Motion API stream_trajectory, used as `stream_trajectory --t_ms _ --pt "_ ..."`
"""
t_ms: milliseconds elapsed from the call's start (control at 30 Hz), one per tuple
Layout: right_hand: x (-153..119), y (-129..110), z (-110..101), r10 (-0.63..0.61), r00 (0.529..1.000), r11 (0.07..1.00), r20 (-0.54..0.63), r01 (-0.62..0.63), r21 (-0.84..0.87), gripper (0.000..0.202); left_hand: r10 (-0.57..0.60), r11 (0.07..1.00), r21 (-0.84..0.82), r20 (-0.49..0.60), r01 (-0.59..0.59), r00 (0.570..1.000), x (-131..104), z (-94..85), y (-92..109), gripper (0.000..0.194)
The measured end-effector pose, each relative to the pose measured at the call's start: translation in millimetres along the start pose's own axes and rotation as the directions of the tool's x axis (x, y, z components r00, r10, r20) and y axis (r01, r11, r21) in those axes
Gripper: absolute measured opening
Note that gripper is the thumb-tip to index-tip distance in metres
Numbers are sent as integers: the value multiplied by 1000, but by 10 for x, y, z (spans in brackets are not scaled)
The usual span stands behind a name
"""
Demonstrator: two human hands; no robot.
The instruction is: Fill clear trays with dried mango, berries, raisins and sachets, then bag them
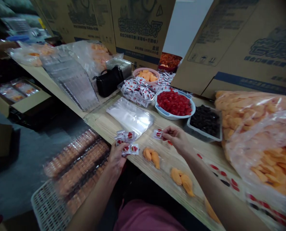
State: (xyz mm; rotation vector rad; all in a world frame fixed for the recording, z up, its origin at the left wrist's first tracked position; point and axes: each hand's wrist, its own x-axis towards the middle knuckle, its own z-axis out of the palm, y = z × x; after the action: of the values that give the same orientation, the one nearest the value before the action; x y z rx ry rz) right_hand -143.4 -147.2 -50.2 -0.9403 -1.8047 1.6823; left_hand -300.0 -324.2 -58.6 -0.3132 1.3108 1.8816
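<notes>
My left hand (116, 158) is closed round several small printed sachets (129, 136), near the table's front edge. My right hand (176, 138) pinches a single white-and-red sachet (156, 134) above the table. Just below it lie orange gummy-like pieces (155, 158) in what looks like a clear tray. More orange pieces (186, 183) sit in a similar spot closer to me, partly beside my right forearm. Red pieces (214, 167) and black pieces (225, 182) are set out in rows to the right. A stack of clear plastic sheets or bags (130, 115) lies beyond my hands.
Behind stand a clear tub of sachets (139, 91), a bowl of red pieces (174, 103), a tub of black pieces (204, 120) and a black bag (109, 81). A large bag of orange pieces (273, 160) is at right. Packed trays fill a crate (50, 205) at lower left.
</notes>
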Motion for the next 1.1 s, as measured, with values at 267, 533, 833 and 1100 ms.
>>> stream_trajectory --t_ms 267,533,833,1100 --pt "8 179 -108 -365 814 695 452 561 -449 21 -76 996 33 -58 78 995 -154 -20 -9 29" --pt "154 192 -350 -374 528 350 762 842 -412 33 -69 998 2 -70 69 995 -294 113 -116 33" --pt "65 83 -218 -487 650 565 583 744 -357 22 -27 999 39 -34 28 999 -374 312 -247 30" --pt "-7 -460 25 -171 759 924 628 346 -166 12 -7 984 176 76 -7 997 -446 440 -412 27"
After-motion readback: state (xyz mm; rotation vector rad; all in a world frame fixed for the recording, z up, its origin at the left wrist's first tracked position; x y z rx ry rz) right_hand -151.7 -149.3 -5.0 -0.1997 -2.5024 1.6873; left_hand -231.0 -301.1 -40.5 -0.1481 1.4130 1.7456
